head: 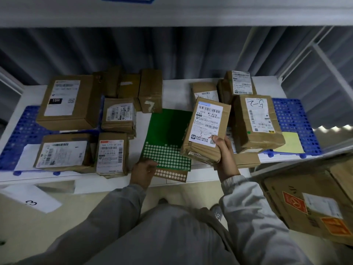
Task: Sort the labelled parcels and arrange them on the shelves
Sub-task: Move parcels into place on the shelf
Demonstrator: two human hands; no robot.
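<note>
Right hand [225,157]: grips labelled parcel [206,129] at lower corner, tilted above white shelf [177,87], beside green sticker sheet [168,142]. Left hand [143,172]: pinches sheet's lower left edge.

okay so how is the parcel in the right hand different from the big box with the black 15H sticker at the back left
The held parcel is gripped by the right hand and tilted above the green sheet; the 15H box lies flat on the shelf. The held parcel looks smaller and creased; the 15H box is larger with cleaner edges. The held parcel's label has handwriting; the 15H box's has a black sticker. Both are brown cardboard with white labels.
</note>
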